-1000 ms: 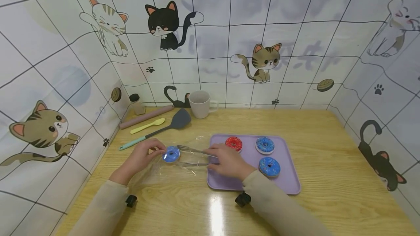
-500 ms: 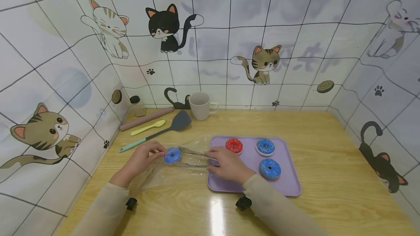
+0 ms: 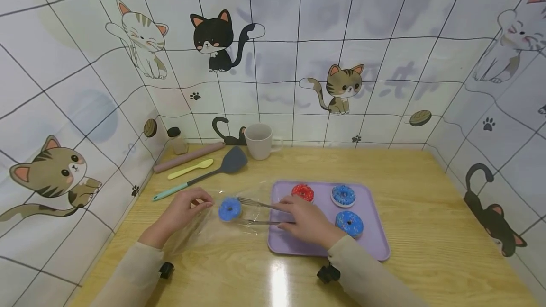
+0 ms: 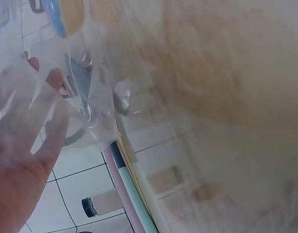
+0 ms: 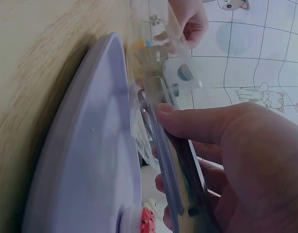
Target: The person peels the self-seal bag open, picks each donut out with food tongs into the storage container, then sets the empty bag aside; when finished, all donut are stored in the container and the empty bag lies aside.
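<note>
My right hand (image 3: pixel 311 219) grips metal tongs (image 3: pixel 264 204) with fork-like ends, thumb on one arm of them in the right wrist view. The tong ends reach left over the clear plastic bag (image 3: pixel 204 231) and flank a blue donut (image 3: pixel 229 209), which overlaps the bag. On the left, my left hand (image 3: pixel 185 210) pinches the bag's film between thumb and forefinger. The left wrist view shows this hand (image 4: pixel 23 160) through the film, the donut (image 4: pixel 54 17) at the top edge. A lilac tray (image 3: pixel 294 245) lies under the right hand, bearing a red donut (image 3: pixel 303 192) and two blue donuts (image 3: pixel 349 223).
Behind the left hand lie a spatula (image 3: pixel 233 160), a yellow spoon (image 3: pixel 192 168) and a mauve rolling pin (image 3: pixel 189 157). A black-capped jar (image 3: pixel 177 141) and a pale mug (image 3: pixel 259 141) stand at the wall. Cat-patterned walls border the wooden table (image 3: pixel 426 231) at back and sides.
The tongs and the blue donut have shifted slightly right together, away from the left hand's fingertips. The left hand has barely moved. The head view has tilted a little.
</note>
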Demonstrator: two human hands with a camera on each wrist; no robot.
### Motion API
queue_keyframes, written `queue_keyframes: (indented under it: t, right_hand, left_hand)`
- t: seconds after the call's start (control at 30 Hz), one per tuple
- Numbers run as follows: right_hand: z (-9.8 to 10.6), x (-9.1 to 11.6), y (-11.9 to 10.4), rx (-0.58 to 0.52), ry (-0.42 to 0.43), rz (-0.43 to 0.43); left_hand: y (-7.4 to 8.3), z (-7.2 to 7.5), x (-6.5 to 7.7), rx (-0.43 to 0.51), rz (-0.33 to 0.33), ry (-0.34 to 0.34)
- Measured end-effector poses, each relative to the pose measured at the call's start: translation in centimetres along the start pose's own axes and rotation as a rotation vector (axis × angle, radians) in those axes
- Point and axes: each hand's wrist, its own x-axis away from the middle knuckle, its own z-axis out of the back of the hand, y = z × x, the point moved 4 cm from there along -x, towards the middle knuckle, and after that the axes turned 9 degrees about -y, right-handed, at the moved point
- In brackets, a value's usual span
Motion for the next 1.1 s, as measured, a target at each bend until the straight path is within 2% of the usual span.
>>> queue_keyframes:
  t: [0.17, 0.4, 0.63, 0.83, 1.1]
  right_hand:
    - [0.5, 1.8, 0.7, 0.022, 0.021, -0.009]
    - [1.3, 4.4, 1.8, 0.033, 0.041, -0.011]
    - [2.1, 7.2, 2.8, -0.029, 0.06, -0.036]
    - [3.3, 9.4, 3.4, 0.058, 0.152, -0.044]
    - [4.1, 11.7, 4.4, 0.09, 0.183, -0.023]
  left_hand:
    - [-0.2, 0.0, 0.2, -0.009, 0.021, -0.011]
    - [-0.2, -0.1, 0.4, -0.01, 0.006, -0.002]
    - [-0.2, -0.2, 0.3, -0.011, 0.012, -0.012]
    - [0.2, -0.2, 0.2, -0.006, 0.016, -0.026]
    - [0.1, -0.1, 0.2, -0.02, 0.024, -0.015]
